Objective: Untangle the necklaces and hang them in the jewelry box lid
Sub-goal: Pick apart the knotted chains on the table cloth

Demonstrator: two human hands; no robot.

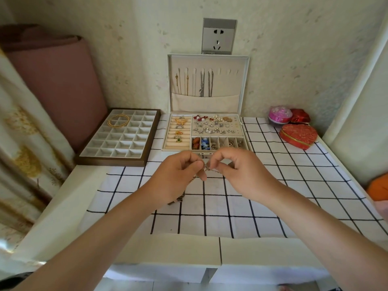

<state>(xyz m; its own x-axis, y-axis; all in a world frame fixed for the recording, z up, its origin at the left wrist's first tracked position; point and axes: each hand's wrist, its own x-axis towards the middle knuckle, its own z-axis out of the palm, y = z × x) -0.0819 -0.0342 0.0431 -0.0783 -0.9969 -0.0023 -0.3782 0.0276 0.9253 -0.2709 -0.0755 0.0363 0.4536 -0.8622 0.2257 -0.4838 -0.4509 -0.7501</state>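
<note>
Pinching necklace (pixel 206 168) between left hand (pixel 178 175), right hand (pixel 239 173) grips

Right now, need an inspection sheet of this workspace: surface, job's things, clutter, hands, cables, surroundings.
Surface: white table under a black-grid cloth.
Job's things: silver chain held above the cloth, its tail hanging down; jewelry box open, lid upright against the wall, several hung chains on its left hooks, right hooks free.
Clutter: compartment tray with gold bangles; heart-shaped red box, pink round box.
Hands: left hand and right hand both pinch the silver chain.
Cables: nothing seen.
Surroundings: wall socket above the lid; curtain at left.
</note>
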